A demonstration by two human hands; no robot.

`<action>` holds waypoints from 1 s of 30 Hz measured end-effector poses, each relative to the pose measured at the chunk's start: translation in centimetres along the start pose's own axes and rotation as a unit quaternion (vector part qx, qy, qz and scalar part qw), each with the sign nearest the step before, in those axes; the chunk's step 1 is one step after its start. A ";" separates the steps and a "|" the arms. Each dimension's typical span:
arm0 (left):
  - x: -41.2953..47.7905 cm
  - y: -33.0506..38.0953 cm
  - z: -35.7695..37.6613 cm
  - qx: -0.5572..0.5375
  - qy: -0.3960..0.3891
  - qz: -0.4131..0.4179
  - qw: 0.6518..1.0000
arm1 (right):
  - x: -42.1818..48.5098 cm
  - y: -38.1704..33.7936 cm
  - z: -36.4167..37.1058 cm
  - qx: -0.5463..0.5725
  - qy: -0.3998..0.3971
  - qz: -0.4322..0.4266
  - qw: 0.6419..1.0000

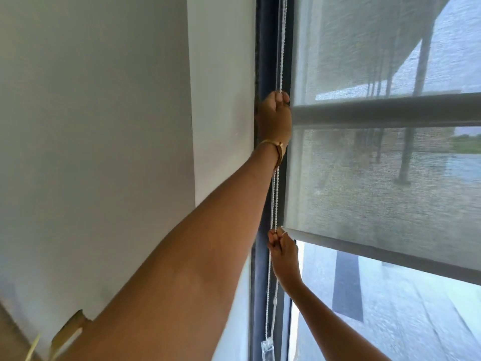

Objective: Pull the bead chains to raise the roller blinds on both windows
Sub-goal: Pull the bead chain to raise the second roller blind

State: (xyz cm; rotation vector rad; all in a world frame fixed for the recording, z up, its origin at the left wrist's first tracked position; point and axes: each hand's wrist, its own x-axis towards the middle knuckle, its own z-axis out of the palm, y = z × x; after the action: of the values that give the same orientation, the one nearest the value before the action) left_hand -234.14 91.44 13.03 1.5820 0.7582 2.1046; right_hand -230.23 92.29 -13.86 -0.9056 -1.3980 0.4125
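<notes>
A white bead chain (274, 201) hangs as a double strand along the dark window frame (263, 56), left of the grey mesh roller blind (364, 183). My left hand (276, 115) is raised high and closed around the chain; a gold bracelet sits on its wrist. My right hand (282, 252) pinches the chain lower down, level with the blind's bottom bar (364, 247). The bottom bar stands partway up the pane, with bare glass below it. A clear plastic weight (268, 349) hangs at the chain's lower end.
A white wall (104, 126) fills the left side, with a white reveal beside the frame. A horizontal window bar (390, 110) crosses behind the blind. Outside are posts, pavement and grass. A chipped wall corner (75, 324) shows at the bottom left.
</notes>
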 end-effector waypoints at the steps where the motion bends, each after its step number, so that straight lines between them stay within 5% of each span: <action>1: -0.7 -0.2 0.2 -0.005 0.003 -0.002 1.000 | -0.1 0.5 -0.2 -0.003 0.001 0.002 1.000; 14: -7.1 -5.7 -1.6 0.029 -0.008 -0.020 0.999 | -0.7 3.4 -3.3 0.097 -0.133 0.203 0.965; 20: -9.3 -8.7 -2.1 0.050 -0.026 -0.070 0.996 | 10.2 -5.8 -4.6 0.174 -0.080 0.108 0.975; 30: -12.9 -14.8 -4.3 0.032 -0.047 -0.162 0.985 | 20.6 -20.4 -3.9 0.264 -0.135 0.033 0.954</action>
State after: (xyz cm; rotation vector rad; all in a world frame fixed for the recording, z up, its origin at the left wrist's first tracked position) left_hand -234.75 94.31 -6.86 1.4649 0.9855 1.7773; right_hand -228.10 93.66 15.27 -0.4644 -1.4037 0.9397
